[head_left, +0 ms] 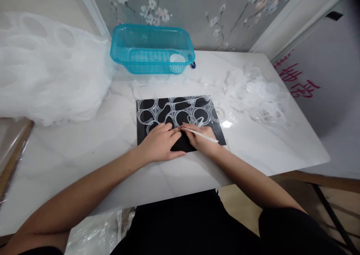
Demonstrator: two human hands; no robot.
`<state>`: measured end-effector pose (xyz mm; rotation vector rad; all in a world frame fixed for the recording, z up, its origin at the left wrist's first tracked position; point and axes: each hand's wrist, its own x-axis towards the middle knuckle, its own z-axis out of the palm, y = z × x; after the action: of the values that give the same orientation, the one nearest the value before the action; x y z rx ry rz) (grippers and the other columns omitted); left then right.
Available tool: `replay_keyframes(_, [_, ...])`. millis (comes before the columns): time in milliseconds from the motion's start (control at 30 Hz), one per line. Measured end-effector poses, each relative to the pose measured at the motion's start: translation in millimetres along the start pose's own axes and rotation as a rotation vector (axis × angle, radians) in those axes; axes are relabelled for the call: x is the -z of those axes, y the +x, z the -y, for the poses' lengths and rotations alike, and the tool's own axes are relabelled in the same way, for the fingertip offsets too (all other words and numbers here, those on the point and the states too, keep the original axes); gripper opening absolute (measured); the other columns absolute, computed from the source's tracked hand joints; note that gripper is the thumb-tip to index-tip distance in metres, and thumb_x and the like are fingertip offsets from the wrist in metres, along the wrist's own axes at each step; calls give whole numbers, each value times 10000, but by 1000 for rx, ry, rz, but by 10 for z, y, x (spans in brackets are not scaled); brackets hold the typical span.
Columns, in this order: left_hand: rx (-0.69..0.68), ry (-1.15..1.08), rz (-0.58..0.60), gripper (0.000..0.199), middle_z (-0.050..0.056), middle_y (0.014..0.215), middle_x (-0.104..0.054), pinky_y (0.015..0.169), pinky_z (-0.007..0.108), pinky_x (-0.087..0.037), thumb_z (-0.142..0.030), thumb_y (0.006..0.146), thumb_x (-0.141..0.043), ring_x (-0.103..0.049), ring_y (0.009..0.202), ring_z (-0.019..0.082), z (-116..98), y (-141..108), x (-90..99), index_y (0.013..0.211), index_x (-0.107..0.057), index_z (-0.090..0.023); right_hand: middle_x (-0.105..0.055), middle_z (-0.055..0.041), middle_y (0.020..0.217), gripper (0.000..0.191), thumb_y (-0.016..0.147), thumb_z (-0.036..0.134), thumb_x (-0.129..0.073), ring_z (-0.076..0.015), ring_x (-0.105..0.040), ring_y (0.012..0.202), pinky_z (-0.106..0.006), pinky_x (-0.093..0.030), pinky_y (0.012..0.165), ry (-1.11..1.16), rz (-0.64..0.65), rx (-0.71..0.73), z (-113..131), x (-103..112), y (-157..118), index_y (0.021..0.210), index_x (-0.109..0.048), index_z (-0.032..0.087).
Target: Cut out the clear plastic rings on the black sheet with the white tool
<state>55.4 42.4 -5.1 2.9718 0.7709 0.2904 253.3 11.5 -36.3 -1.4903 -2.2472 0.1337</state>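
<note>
While on one black mat (pixel 180 146): two hands (pixel 161 142), one stick (pixel 201 134).

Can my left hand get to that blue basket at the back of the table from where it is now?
Probably yes: the left hand rests on the black mat, and only flat clear film lies before the blue basket.

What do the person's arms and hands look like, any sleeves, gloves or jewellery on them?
Both arms are bare up to the frame's edge: no sleeves show. The left hand and right hand wear no gloves, and no rings, watch or bracelet can be seen.
</note>
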Motion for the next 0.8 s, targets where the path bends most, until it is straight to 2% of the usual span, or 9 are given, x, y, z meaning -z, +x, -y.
replay_keyframes(133, [20,-53,15,690,111,984,-671,765,364,-379,-726,755,-504,-521,866,244,45,8,24,1029,-648,-110,-721,-76,1076,293,911,217,-468,-144,-654,638,-245,-437,544,-101,128,62,-14,-33,-22,1148,-636,179])
replay_keyframes(200, [11,-74,16,692,112,1062,-663,768,365,-386,-737,748,-503,-524,872,239,63,8,30,1019,-652,-118,-717,-77,1078,271,893,219,-497,-157,-659,682,-248,-452,575,-62,99,34,-120,19,109,1113,-652,195])
replay_keyframes(267, [6,-90,10,688,104,1161,-642,784,369,-393,-736,750,-502,-526,897,238,72,3,33,1032,-653,-126,-717,-73,1060,234,892,225,-490,-173,-666,741,-261,-473,623,-4,-77,-57,-319,171,336,1027,-681,204])
replay_keyframes(333, [12,-96,7,681,95,1211,-627,801,374,-396,-736,742,-513,-528,921,242,75,-5,34,1034,-661,-139,-713,-88,990,260,923,261,-439,-184,-666,767,-274,-473,617,61,-430,-263,-567,431,591,956,-681,173])
replay_keyframes(433, [12,-79,6,648,81,1227,-626,809,378,-396,-726,745,-524,-531,933,246,74,-16,29,1000,-677,-150,-696,-112,921,301,927,351,-444,-116,-580,542,-239,-387,448,198,-869,-484,-845,871,807,993,-634,127])
replay_keyframes(500, [2,-56,-9,624,73,1211,-639,803,374,-397,-710,761,-523,-531,937,244,76,-22,20,983,-683,-150,-694,-102,896,287,904,370,-486,-79,-499,452,-227,-335,387,269,-963,-507,-873,1042,753,966,-633,132])
replay_keyframes(567, [10,-16,-56,593,84,1120,-677,787,371,-397,-681,799,-502,-531,919,240,76,-27,12,967,-690,-144,-702,-76,881,265,877,375,-530,-65,-472,417,-223,-328,370,311,-854,-496,-785,1039,565,883,-660,145])
replay_keyframes(700, [57,99,-175,506,89,866,-709,713,361,-386,-575,897,-436,-523,820,228,23,-13,46,883,-699,-143,-733,-56,856,324,842,411,-572,-79,-499,373,-233,-364,379,399,-381,-534,-507,681,123,708,-686,140])
replay_keyframes(800, [31,116,-202,441,73,1016,-705,723,355,-382,-505,926,-433,-520,850,222,-78,60,114,888,-688,-147,-737,-65,944,320,848,395,-563,-77,-510,371,-237,-396,398,475,-186,-500,-388,442,-16,691,-687,145])
